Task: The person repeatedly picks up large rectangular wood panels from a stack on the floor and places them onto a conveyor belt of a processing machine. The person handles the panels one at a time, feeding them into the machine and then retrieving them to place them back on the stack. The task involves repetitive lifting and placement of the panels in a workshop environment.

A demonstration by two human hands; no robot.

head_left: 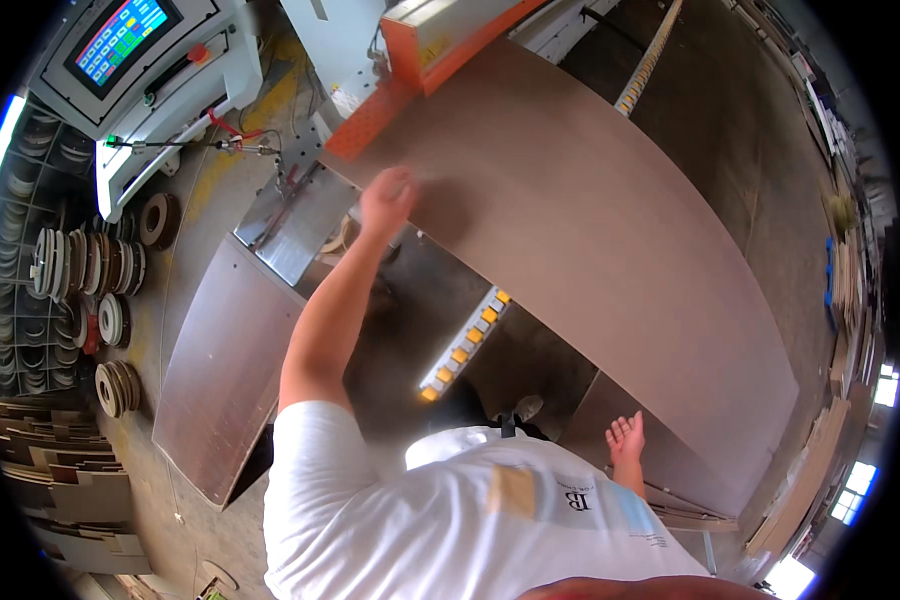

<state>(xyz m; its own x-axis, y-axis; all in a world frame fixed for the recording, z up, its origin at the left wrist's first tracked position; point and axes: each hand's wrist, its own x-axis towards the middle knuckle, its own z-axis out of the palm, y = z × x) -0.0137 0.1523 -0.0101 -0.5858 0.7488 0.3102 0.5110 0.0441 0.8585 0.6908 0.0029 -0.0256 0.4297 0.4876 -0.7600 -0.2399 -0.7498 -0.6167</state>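
A large brown board (610,220) stretches from under the machine's orange guard (405,95) toward the lower right. My left hand (388,200) is above the board's near edge, close to the guard, with its fingers curled in. Nothing shows in those fingers, and a shadow lies on the board beside them. Near the board's lower right part, my right hand (625,437) is open with its fingers a little apart. It holds nothing, and a second brown panel (610,415) lies lower down behind it.
Yellow rollers (475,335) on a rail run under the board. A control panel with a lit screen (125,40) stands at the upper left. A brown side table (225,370), rolls of edging (90,262) and stacked boards (70,470) are on the left.
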